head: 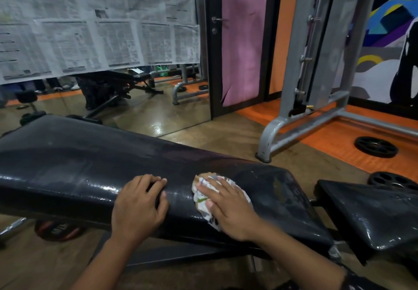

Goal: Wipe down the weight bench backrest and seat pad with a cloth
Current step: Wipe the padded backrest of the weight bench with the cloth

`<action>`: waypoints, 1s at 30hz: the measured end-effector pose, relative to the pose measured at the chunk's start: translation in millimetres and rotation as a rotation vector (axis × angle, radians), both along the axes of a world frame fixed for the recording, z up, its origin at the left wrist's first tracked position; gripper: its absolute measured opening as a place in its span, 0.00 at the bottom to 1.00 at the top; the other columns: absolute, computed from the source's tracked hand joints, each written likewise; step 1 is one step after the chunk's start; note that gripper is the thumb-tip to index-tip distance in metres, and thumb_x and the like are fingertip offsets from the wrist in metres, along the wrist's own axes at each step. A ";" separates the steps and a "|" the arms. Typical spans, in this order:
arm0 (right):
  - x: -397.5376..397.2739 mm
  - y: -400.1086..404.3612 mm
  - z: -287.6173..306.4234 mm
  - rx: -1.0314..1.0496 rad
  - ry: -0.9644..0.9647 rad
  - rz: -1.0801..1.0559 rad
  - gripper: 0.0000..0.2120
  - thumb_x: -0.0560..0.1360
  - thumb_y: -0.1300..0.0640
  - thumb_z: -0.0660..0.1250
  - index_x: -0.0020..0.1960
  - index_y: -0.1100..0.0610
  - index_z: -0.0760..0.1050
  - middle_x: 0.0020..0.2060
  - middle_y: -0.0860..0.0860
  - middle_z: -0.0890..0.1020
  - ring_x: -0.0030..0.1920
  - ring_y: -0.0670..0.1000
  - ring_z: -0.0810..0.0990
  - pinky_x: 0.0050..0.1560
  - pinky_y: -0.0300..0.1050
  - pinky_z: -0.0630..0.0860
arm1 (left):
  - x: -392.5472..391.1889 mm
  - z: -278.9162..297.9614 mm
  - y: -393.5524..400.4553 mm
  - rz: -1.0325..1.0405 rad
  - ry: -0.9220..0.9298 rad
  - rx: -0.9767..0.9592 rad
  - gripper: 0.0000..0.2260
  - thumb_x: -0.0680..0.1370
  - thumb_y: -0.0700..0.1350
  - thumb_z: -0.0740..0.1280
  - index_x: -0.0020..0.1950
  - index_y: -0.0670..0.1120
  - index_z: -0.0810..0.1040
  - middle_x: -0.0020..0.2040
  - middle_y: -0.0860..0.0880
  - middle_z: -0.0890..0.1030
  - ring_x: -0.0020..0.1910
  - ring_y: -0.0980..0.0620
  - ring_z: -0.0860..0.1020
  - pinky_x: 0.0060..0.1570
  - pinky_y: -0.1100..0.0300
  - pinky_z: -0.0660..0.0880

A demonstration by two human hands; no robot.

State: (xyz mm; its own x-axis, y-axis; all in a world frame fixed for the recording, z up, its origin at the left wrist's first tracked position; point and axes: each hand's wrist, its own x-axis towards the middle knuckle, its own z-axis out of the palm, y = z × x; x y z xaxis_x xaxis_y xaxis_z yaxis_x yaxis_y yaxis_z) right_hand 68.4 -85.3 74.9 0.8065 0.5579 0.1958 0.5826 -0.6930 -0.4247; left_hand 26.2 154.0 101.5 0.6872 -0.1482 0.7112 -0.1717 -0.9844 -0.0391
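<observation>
Wiping is under way on the long black vinyl backrest pad [113, 165] of a weight bench, which runs across the view from nine o'clock toward four o'clock. The right hand [228, 208] lies flat near the pad's front edge at about five o'clock, fingers straight and slightly spread, pressing a crumpled white patterned cloth [203, 190] against the vinyl. Just beside it, at about six o'clock, the left hand [139, 206] braces on the same pad with fingers curled over the surface, holding nothing.

The vinyl around both hands shines wet, so that stretch appears already wiped. Toward nine o'clock the pad looks duller and scuffed, probably not yet reached. The separate black square seat pad [371, 217], at four o'clock, also glistens in patches; whether it has been wiped cannot be told.
</observation>
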 end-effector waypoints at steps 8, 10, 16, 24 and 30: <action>62.2 18.5 19.2 -0.070 0.179 -0.197 0.23 0.82 0.47 0.46 0.76 0.40 0.52 0.78 0.42 0.50 0.78 0.52 0.45 0.75 0.59 0.46 | 3.1 -7.8 4.2 -0.048 -0.024 -0.022 0.14 0.76 0.47 0.61 0.55 0.46 0.83 0.51 0.50 0.83 0.55 0.49 0.79 0.54 0.54 0.75; 52.6 33.1 25.4 -0.073 0.163 -0.166 0.23 0.83 0.48 0.47 0.77 0.40 0.52 0.78 0.43 0.49 0.78 0.53 0.44 0.74 0.60 0.44 | 3.1 -9.0 4.5 -0.065 -0.030 -0.014 0.14 0.76 0.47 0.62 0.56 0.45 0.83 0.52 0.49 0.83 0.55 0.48 0.79 0.53 0.53 0.76; 12.1 8.7 3.6 -0.027 0.007 0.008 0.25 0.79 0.41 0.41 0.76 0.37 0.50 0.78 0.41 0.52 0.78 0.48 0.47 0.76 0.56 0.48 | 4.3 -11.7 6.4 -0.065 -0.040 0.013 0.15 0.76 0.47 0.61 0.56 0.45 0.83 0.52 0.48 0.83 0.55 0.48 0.79 0.54 0.52 0.76; 60.3 24.5 23.0 -0.091 0.179 -0.198 0.23 0.82 0.47 0.45 0.77 0.40 0.51 0.78 0.44 0.49 0.78 0.52 0.44 0.75 0.60 0.45 | 4.7 -9.7 5.1 -0.077 -0.023 0.040 0.15 0.76 0.46 0.62 0.57 0.45 0.82 0.53 0.49 0.83 0.56 0.48 0.78 0.56 0.53 0.75; 12.8 21.2 11.2 -0.038 0.016 0.039 0.24 0.80 0.39 0.42 0.76 0.37 0.49 0.78 0.42 0.51 0.78 0.49 0.45 0.76 0.57 0.47 | 4.7 -11.0 5.5 -0.068 0.023 0.039 0.16 0.77 0.47 0.61 0.60 0.45 0.82 0.55 0.48 0.82 0.59 0.48 0.78 0.59 0.52 0.74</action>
State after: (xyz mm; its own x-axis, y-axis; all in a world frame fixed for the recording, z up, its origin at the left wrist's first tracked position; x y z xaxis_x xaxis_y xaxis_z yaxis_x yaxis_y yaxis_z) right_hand 81.1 -64.2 86.1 0.7868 0.5960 0.1606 0.6027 -0.6858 -0.4080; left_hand 30.9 159.5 90.6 0.6903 -0.2222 0.6885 -0.2396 -0.9682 -0.0723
